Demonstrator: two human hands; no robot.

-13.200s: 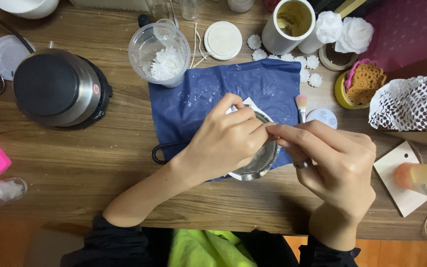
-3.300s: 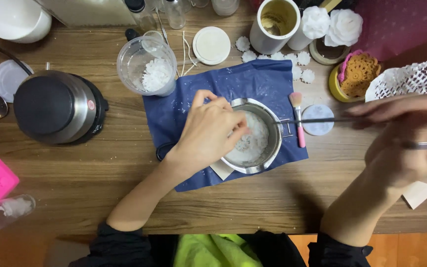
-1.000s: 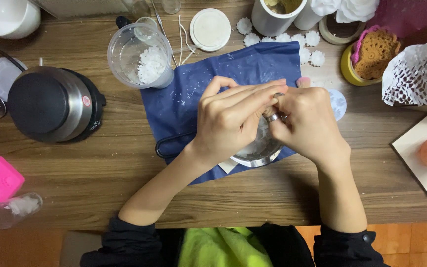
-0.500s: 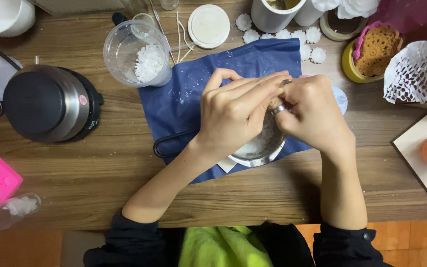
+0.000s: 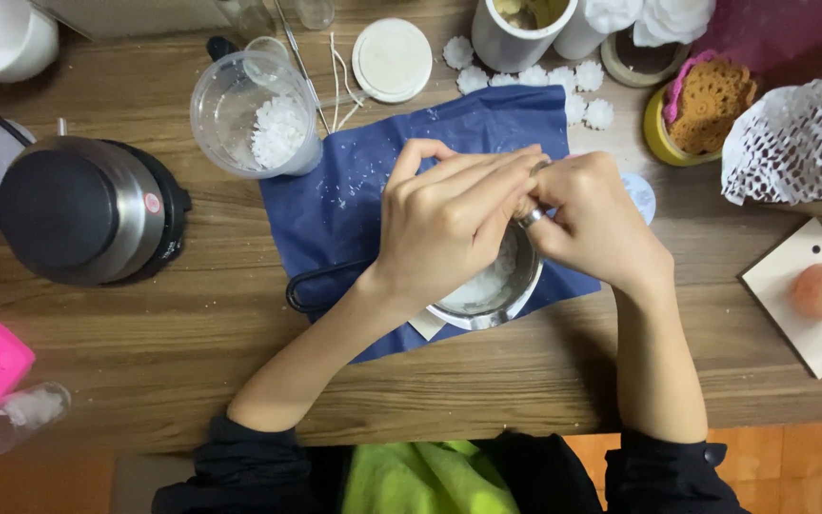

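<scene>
While both hands meet over it, one steel bowl of white flakes sits beneath: left hand curled, right hand pinching, contents hidden; one blue cloth underneath.

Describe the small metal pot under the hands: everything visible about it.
The small metal pot is round, shiny and steel-like, standing upright on a blue cloth on the wooden table. A dark looped handle sticks out to its left. White flaky or waxy material shows inside. The left hand and right hand meet above it and hide most of its rim; whether they touch it is unclear.
</scene>
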